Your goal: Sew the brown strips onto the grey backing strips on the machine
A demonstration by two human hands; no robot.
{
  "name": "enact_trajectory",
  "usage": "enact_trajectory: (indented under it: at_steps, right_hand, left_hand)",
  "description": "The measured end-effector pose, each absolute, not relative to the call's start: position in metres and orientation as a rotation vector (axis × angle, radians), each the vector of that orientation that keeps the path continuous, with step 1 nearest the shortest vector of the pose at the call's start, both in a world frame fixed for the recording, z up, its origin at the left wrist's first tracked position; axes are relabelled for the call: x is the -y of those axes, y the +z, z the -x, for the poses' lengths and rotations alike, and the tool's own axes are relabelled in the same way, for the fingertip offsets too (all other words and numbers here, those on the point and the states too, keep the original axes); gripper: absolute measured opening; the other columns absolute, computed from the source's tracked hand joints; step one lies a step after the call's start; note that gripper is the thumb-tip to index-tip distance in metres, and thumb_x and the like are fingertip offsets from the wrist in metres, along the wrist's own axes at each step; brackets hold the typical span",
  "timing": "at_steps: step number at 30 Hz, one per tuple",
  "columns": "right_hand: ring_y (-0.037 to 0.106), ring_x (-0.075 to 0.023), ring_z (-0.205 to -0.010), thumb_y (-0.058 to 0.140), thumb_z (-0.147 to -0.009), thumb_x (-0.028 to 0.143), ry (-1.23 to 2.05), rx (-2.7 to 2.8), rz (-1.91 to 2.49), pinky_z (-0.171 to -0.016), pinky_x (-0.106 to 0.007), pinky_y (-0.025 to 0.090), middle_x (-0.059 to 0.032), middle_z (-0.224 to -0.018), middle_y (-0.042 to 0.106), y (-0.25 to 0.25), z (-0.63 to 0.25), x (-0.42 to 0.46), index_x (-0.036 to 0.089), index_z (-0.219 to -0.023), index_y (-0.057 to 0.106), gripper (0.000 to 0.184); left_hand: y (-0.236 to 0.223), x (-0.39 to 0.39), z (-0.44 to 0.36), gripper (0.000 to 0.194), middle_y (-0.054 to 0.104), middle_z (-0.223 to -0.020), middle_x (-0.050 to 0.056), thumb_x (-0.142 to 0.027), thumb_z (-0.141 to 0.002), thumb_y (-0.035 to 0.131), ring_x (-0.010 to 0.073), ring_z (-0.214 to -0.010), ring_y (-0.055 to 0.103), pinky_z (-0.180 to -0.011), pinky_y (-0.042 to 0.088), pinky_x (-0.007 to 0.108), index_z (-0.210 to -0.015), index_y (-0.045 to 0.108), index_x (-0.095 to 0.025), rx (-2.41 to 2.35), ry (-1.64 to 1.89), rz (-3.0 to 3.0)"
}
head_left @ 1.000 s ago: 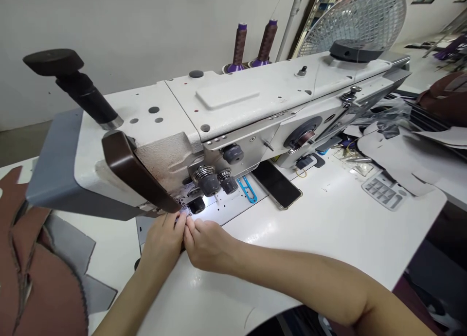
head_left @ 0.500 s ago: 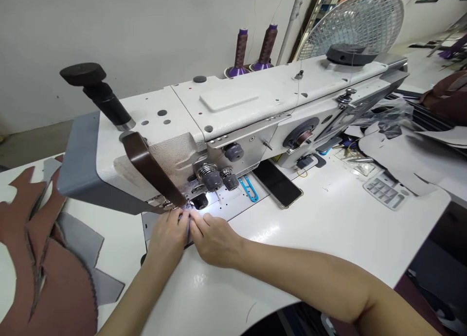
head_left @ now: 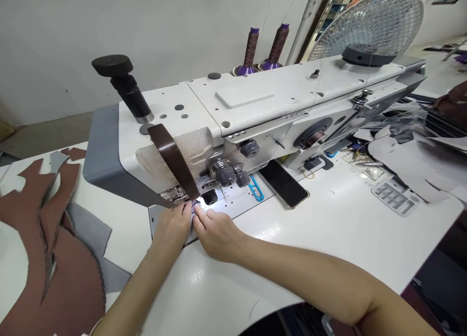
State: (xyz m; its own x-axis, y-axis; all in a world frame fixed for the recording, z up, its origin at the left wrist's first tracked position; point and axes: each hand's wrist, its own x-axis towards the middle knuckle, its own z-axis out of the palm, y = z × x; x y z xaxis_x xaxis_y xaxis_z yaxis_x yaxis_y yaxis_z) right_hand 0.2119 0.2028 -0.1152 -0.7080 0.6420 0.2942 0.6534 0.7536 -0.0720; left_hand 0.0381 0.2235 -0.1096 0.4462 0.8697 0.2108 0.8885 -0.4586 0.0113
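Both hands are at the needle area (head_left: 195, 203) of a white sewing machine (head_left: 244, 95), under its lit head. My left hand (head_left: 173, 225) lies on the metal bed, left of the needle, its fingertips partly hidden beneath the head. Close beside it, my right hand (head_left: 218, 235) has its fingers pressed together, the index pointing toward the presser foot. Between the hands shows a narrow sliver of greyish material, too covered to name. A dark brown curved guard (head_left: 173, 161) hangs in front of the needle.
Brown and grey cut pieces (head_left: 73, 273) lie at left. Right of the hands are a blue flat tool (head_left: 256, 187) and a phone (head_left: 286, 184). Farther right come a clear tray (head_left: 396, 196) and pale cut pieces (head_left: 404, 161). Thread cones (head_left: 251, 49) and a fan (head_left: 372, 25) stand behind.
The camera has turned slightly left, so the machine sits farther right in the picture. Both hands stay at the needle; the left fingers now show less beneath the head.
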Motion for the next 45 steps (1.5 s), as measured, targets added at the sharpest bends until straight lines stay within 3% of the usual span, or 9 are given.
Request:
enact_trajectory:
  at_steps: [9,16,20,22,24,32,41,45]
  right_hand:
    - [0.053,-0.0229,-0.073,0.032,-0.088,0.009,-0.091,2.686,1.006,-0.051,-0.033,0.044,-0.0285,-0.133,0.052,-0.114,-0.212,-0.203,0.0,-0.114,0.058,0.037]
    - [0.051,-0.021,-0.069,0.035,-0.088,0.009,-0.159,2.684,1.024,-0.052,-0.033,0.042,-0.0273,-0.128,0.055,-0.115,-0.212,-0.202,0.002,-0.111,0.058,0.033]
    - [0.041,-0.0182,-0.056,0.037,-0.085,0.007,-0.158,2.629,0.925,-0.046,-0.031,0.033,-0.016,-0.092,0.063,-0.115,-0.214,-0.199,0.007,-0.095,0.059,0.025]
    - [0.035,-0.0174,-0.053,0.037,-0.083,0.006,-0.157,2.575,0.795,-0.045,-0.03,0.027,-0.0071,-0.072,0.055,-0.115,-0.214,-0.197,0.009,-0.09,0.058,0.023]
    - [0.032,-0.0167,-0.053,0.036,-0.083,0.005,-0.178,2.51,0.706,-0.045,-0.03,0.023,-0.003,-0.065,0.047,-0.116,-0.214,-0.197,0.009,-0.09,0.057,0.022]
    - [0.032,-0.0166,-0.055,0.035,-0.088,0.004,-0.19,2.409,0.609,-0.047,-0.03,0.022,-0.0038,-0.067,0.047,-0.117,-0.215,-0.198,0.006,-0.092,0.057,0.022]
    - [0.034,-0.0166,-0.056,0.037,-0.088,0.006,-0.152,2.512,0.635,-0.049,-0.03,0.023,-0.004,-0.07,0.05,-0.121,-0.214,-0.199,0.01,-0.09,0.055,0.019]
    - [0.037,-0.0166,-0.057,0.04,-0.087,0.009,-0.105,2.589,0.713,-0.049,-0.031,0.022,-0.0035,-0.072,0.053,-0.124,-0.213,-0.202,0.012,-0.092,0.055,0.016]
  left_hand:
    - [-0.101,-0.231,-0.039,0.032,0.07,-0.089,0.013,-0.009,-0.09,0.038,0.0246,-0.077,0.066,-0.067,0.048,0.033,-0.102,0.068,-0.013,1.629,-0.122,2.571]
    - [-0.101,-0.231,-0.041,0.031,0.07,-0.094,0.015,-0.005,-0.087,0.041,0.0287,-0.085,0.065,-0.074,0.049,0.038,-0.1,0.068,-0.011,1.517,-0.132,2.548]
    - [-0.099,-0.23,-0.042,0.03,0.068,-0.086,0.013,-0.003,-0.085,0.04,0.0271,-0.08,0.063,-0.07,0.047,0.036,-0.091,0.068,-0.013,1.558,-0.096,2.568]
    - [-0.1,-0.229,-0.042,0.03,0.067,-0.084,0.013,-0.001,-0.084,0.04,0.027,-0.079,0.063,-0.069,0.047,0.036,-0.088,0.067,-0.013,1.577,-0.112,2.589]
    - [-0.1,-0.228,-0.042,0.03,0.067,-0.086,0.012,0.0,-0.081,0.041,0.027,-0.081,0.062,-0.069,0.047,0.037,-0.088,0.066,-0.014,1.585,-0.157,2.606]
    - [-0.098,-0.225,-0.042,0.029,0.066,-0.084,0.011,0.004,-0.074,0.044,0.0263,-0.079,0.061,-0.07,0.047,0.037,-0.082,0.065,-0.015,1.52,-0.168,2.61]
    - [-0.098,-0.228,-0.041,0.034,0.069,-0.085,0.012,0.004,-0.078,0.041,0.0257,-0.077,0.063,-0.068,0.049,0.036,-0.086,0.068,-0.014,1.492,-0.11,2.56]
    - [-0.097,-0.226,-0.045,0.033,0.071,-0.089,0.013,0.003,-0.078,0.043,0.0277,-0.084,0.065,-0.076,0.052,0.039,-0.091,0.07,-0.012,1.558,-0.135,2.58]
